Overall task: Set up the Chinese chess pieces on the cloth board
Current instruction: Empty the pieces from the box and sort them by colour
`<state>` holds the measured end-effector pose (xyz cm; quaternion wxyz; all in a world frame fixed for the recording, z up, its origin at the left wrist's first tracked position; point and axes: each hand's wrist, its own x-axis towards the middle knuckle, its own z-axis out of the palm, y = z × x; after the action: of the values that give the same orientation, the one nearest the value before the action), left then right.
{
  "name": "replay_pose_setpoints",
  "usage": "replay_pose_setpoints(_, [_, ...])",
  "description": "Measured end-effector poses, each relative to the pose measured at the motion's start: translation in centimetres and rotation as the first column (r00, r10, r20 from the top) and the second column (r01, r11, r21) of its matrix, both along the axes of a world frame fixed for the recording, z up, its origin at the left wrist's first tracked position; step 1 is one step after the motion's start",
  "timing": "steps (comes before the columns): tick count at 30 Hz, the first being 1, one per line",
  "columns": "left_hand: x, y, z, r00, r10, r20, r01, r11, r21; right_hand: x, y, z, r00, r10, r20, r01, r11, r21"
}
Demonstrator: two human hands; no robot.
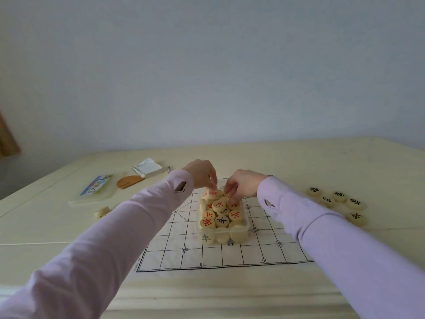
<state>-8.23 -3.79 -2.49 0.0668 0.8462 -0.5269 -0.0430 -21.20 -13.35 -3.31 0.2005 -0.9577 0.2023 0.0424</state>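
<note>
A white cloth board [207, 256] with black grid lines lies on the table. In its middle stands a clear plastic box [245, 226] filled with round cream chess pieces [218, 205] marked in red and black. Both hands reach into the far end of the box. My left hand [202, 172] pinches a red-marked piece at the box's far left. My right hand [241, 184] has its fingers curled down on a piece at the far right. Several black-marked pieces [340, 196] lie loose on the table to the right of the board. One or two pieces [101, 211] lie to the left.
At the back left lie the box's clear lid [76, 201] with a colourful card [97, 184] on it, a round brown wooden object [129, 181] and a small spiral notepad [148, 168]. The cream table runs to a pale wall behind.
</note>
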Motion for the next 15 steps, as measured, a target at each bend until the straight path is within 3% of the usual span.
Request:
replay_pose_setpoints(3, [-0.8, 0.4, 1.0, 0.997, -0.076, -0.006, 0.076, 0.993, -0.088, 0.0, -0.1, -0.1, 1.000, -0.011, 0.007, 0.011, 1.000, 0.020])
replay_pose_setpoints(8, [-2.7, 1.0, 0.6, 0.991, -0.132, -0.033, 0.136, 0.972, 0.194, 0.0, 0.3, 0.2, 1.000, 0.006, -0.019, -0.006, 1.000, -0.014])
replay_pose_setpoints(15, [-2.6, 1.0, 0.2, 0.982, -0.166, 0.086, 0.151, 0.976, 0.157, -0.3, 0.5, 0.1, 1.000, -0.007, 0.002, 0.007, 1.000, -0.023])
